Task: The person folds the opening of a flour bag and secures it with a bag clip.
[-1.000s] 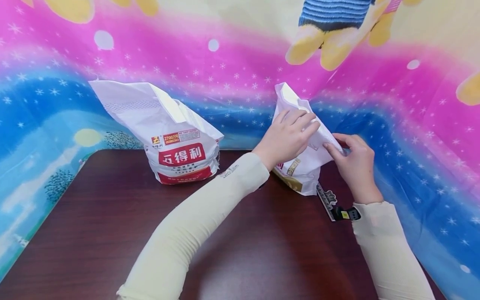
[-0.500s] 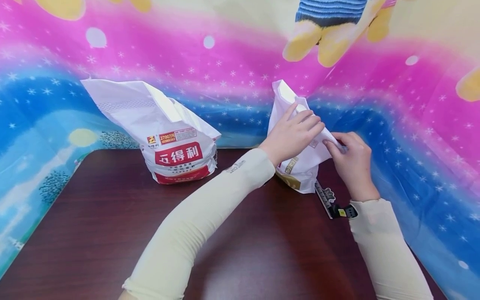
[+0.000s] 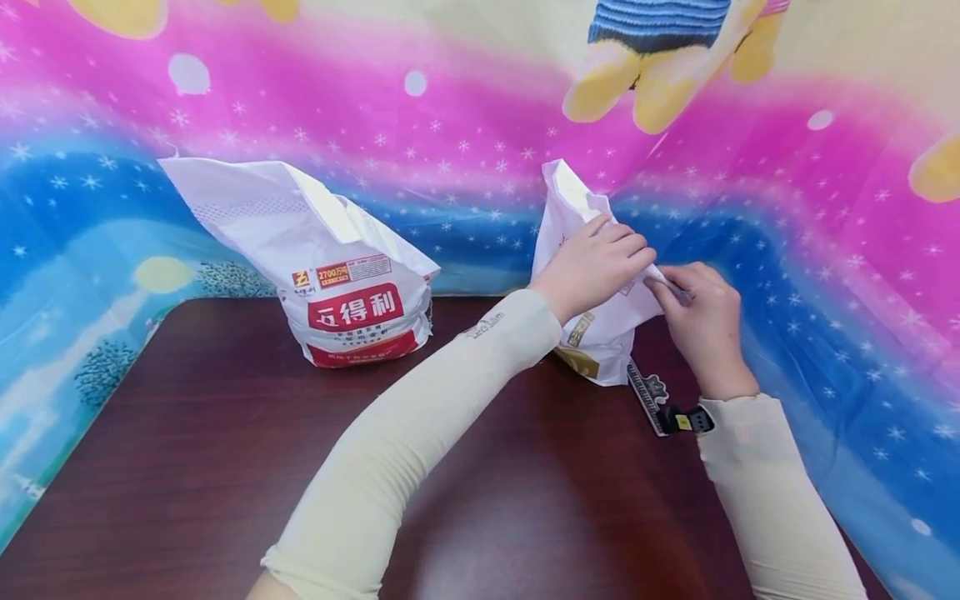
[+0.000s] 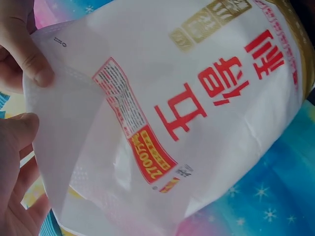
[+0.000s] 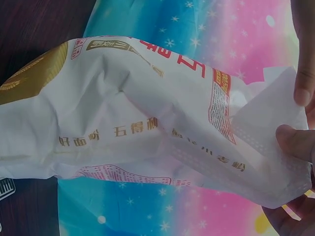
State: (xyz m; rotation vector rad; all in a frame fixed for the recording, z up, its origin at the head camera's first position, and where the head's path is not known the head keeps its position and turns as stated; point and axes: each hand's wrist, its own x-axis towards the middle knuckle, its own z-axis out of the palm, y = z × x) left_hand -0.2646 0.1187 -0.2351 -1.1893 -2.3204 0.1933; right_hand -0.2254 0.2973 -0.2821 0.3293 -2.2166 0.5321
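Note:
A white flour bag (image 3: 613, 340) with red and gold print stands on the right of the table, its loose top flattened and partly folded over. My left hand (image 3: 600, 268) lies across the upper part; in the left wrist view its thumb sits on the front of the top edge, fingers behind, pinching it. With thumb and fingertips, my right hand (image 3: 702, 321) pinches the right corner of that top edge. Folded white material (image 5: 268, 113) lies between both hands in the right wrist view. A second white flour bag (image 3: 352, 308) with red labels stands at the left, untouched.
A flat black-and-white ruler-like piece (image 3: 648, 402) lies beside the right bag's base, near the right wrist. The dark wooden table (image 3: 225, 467) is bordered behind and at the sides by a colourful printed cloth (image 3: 480, 158).
My left hand has slid right along the top of the right bag, closer to my right hand. My right hand keeps its pinch on the corner. The head view has shifted slightly.

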